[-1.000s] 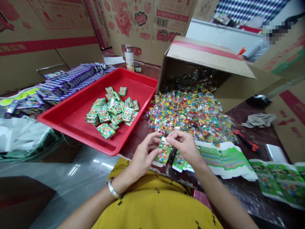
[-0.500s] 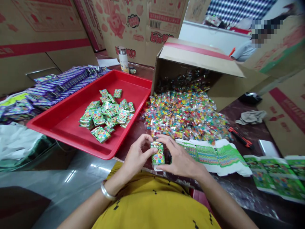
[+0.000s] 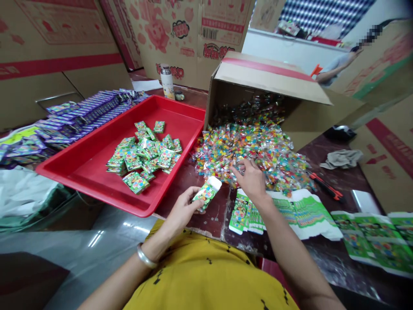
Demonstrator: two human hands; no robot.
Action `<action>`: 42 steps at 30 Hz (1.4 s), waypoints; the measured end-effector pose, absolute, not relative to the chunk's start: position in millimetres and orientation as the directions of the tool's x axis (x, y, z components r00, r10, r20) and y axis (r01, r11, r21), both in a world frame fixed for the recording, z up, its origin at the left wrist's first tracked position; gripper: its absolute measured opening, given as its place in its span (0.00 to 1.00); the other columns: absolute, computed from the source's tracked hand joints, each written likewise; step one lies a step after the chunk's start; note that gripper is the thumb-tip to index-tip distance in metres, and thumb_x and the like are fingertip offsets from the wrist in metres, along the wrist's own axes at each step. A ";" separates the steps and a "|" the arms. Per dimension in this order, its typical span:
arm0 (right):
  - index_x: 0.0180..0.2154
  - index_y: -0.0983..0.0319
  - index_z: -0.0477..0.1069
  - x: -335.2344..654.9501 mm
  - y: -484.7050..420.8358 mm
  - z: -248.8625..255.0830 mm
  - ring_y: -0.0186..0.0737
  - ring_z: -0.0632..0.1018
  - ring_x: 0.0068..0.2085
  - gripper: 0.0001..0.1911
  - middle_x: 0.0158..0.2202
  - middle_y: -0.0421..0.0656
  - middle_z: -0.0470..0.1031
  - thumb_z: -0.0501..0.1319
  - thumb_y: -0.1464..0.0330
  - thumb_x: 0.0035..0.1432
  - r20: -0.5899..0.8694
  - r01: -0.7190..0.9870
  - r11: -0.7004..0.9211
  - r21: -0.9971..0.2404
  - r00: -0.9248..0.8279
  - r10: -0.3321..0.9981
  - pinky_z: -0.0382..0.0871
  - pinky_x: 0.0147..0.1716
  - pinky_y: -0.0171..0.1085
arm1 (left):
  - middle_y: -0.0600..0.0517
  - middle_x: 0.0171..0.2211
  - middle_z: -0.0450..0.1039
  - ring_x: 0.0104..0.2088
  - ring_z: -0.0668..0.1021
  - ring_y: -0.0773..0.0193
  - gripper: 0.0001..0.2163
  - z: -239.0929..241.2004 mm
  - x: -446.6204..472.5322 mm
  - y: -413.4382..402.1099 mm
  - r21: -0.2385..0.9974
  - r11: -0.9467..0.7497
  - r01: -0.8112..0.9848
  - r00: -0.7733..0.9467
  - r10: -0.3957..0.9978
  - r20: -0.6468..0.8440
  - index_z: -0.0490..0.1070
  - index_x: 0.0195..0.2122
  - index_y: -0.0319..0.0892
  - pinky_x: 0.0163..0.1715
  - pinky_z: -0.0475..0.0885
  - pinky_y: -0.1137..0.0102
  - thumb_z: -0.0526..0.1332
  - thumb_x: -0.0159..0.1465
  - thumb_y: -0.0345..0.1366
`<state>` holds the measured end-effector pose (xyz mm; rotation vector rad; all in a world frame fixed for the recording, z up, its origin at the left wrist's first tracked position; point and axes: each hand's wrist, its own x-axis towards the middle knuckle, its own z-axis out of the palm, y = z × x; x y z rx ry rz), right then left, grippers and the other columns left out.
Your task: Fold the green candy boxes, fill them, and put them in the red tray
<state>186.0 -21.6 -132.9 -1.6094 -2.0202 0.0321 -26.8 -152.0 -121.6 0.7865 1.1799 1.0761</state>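
Observation:
My left hand [image 3: 183, 210] grips a small green printed box [image 3: 207, 192] with its white end flap open, held just over the dark table's near edge. My right hand [image 3: 250, 180] reaches into the near edge of the heap of colourful wrapped candies [image 3: 251, 150], fingers pinched on the wrappers; what they hold is hidden. The heap spills from a tipped cardboard carton [image 3: 271, 82]. A fan of flat green box blanks [image 3: 287, 211] lies under my right wrist. Several filled green boxes [image 3: 142, 155] are piled in the red tray [image 3: 97, 172].
Purple packs [image 3: 80, 114] are stacked left of the tray. A bottle [image 3: 167, 82] stands at the back. A grey cloth [image 3: 342, 158], an orange-handled cutter [image 3: 324, 184] and more green blanks [image 3: 377, 241] lie right. Big cartons wall the back. Another person's arm [image 3: 335, 68] shows beyond.
The two hands held the green box together; now the right hand has let go and moved forward into the candy heap, while the left keeps the box, tilted with its flap open.

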 end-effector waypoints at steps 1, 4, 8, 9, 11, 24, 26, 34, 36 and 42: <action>0.43 0.60 0.72 178.9 -16.1 -131.6 0.46 0.78 0.33 0.16 0.36 0.48 0.78 0.62 0.56 0.59 0.371 0.900 0.269 -0.342 -0.133 0.919 0.66 0.33 0.39 | 0.52 0.36 0.72 0.34 0.76 0.66 0.12 -123.8 -25.8 -151.3 0.928 0.305 -0.213 0.014 0.951 -0.310 0.69 0.42 0.39 0.32 0.76 0.72 0.65 0.57 0.35; 0.39 0.60 0.74 167.5 -0.8 -130.6 0.45 0.78 0.33 0.09 0.34 0.48 0.80 0.63 0.63 0.59 0.302 0.892 0.251 -0.375 -0.138 0.943 0.65 0.33 0.38 | 0.52 0.35 0.74 0.34 0.75 0.66 0.13 -129.9 -24.3 -149.6 0.945 0.274 -0.179 0.002 0.960 -0.278 0.69 0.40 0.38 0.32 0.74 0.73 0.67 0.54 0.34; 0.36 0.60 0.76 180.6 8.6 -130.0 0.42 0.78 0.31 0.10 0.31 0.43 0.80 0.58 0.64 0.63 0.314 0.845 0.277 -0.457 -0.138 0.939 0.66 0.33 0.37 | 0.49 0.39 0.75 0.35 0.77 0.64 0.18 -136.3 -26.4 -148.0 0.942 0.266 -0.203 0.046 0.964 -0.262 0.69 0.47 0.38 0.34 0.74 0.69 0.67 0.57 0.38; 0.37 0.60 0.77 186.8 8.9 -129.0 0.42 0.78 0.30 0.11 0.30 0.43 0.80 0.57 0.63 0.63 0.327 0.817 0.283 -0.502 -0.124 0.937 0.67 0.32 0.37 | 0.49 0.39 0.75 0.35 0.77 0.63 0.17 -137.8 -27.2 -147.5 0.946 0.255 -0.199 0.048 0.967 -0.251 0.69 0.47 0.38 0.35 0.74 0.69 0.66 0.59 0.40; 0.37 0.61 0.78 197.9 7.7 -125.4 0.42 0.77 0.31 0.12 0.31 0.43 0.79 0.58 0.62 0.61 0.379 0.736 0.314 -0.600 -0.085 0.922 0.68 0.33 0.38 | 0.50 0.36 0.75 0.35 0.76 0.64 0.15 -140.8 -28.2 -146.2 0.959 0.226 -0.174 0.038 0.974 -0.222 0.70 0.44 0.38 0.35 0.72 0.70 0.65 0.61 0.42; 0.36 0.60 0.73 143.6 -70.0 -81.5 0.39 0.79 0.28 0.09 0.26 0.40 0.76 0.64 0.61 0.59 0.253 0.090 0.268 -0.959 -0.145 0.956 0.76 0.30 0.39 | 0.51 0.33 0.76 0.35 0.78 0.64 0.12 -126.0 -14.8 -142.4 0.986 0.130 -0.106 0.040 0.991 -0.127 0.68 0.40 0.40 0.36 0.71 0.70 0.66 0.60 0.39; 0.36 0.59 0.73 141.8 -75.9 -81.4 0.39 0.78 0.28 0.07 0.28 0.41 0.76 0.62 0.62 0.61 0.261 0.188 0.295 -0.937 -0.183 0.948 0.74 0.29 0.38 | 0.50 0.35 0.76 0.36 0.78 0.63 0.12 -122.5 -15.0 -143.2 0.988 0.102 -0.117 0.015 0.995 -0.101 0.68 0.40 0.40 0.36 0.72 0.70 0.66 0.60 0.39; 0.30 0.58 0.74 154.0 -77.2 -65.0 0.42 0.75 0.38 0.04 0.36 0.43 0.72 0.62 0.70 0.59 0.426 0.441 0.550 -0.709 -0.353 0.833 0.70 0.38 0.40 | 0.49 0.38 0.76 0.38 0.78 0.63 0.12 -116.6 -15.1 -148.2 0.986 0.054 -0.156 -0.032 0.998 -0.060 0.66 0.41 0.40 0.39 0.72 0.70 0.65 0.61 0.38; 0.30 0.59 0.72 153.6 -76.8 -61.7 0.42 0.74 0.39 0.06 0.37 0.44 0.71 0.61 0.70 0.61 0.454 0.386 0.518 -0.764 -0.250 0.855 0.69 0.36 0.39 | 0.49 0.38 0.76 0.37 0.78 0.64 0.11 -118.1 -14.5 -148.9 0.989 0.079 -0.126 -0.008 0.997 -0.080 0.66 0.41 0.40 0.37 0.71 0.70 0.65 0.61 0.38; 0.31 0.59 0.73 144.7 -72.2 -64.9 0.45 0.74 0.45 0.06 0.42 0.46 0.71 0.61 0.68 0.61 0.455 0.311 0.481 -0.820 -0.157 0.877 0.70 0.41 0.41 | 0.50 0.37 0.75 0.36 0.77 0.64 0.10 -122.3 -9.5 -149.9 0.991 0.077 -0.110 0.021 0.997 -0.075 0.67 0.40 0.41 0.37 0.71 0.71 0.64 0.62 0.38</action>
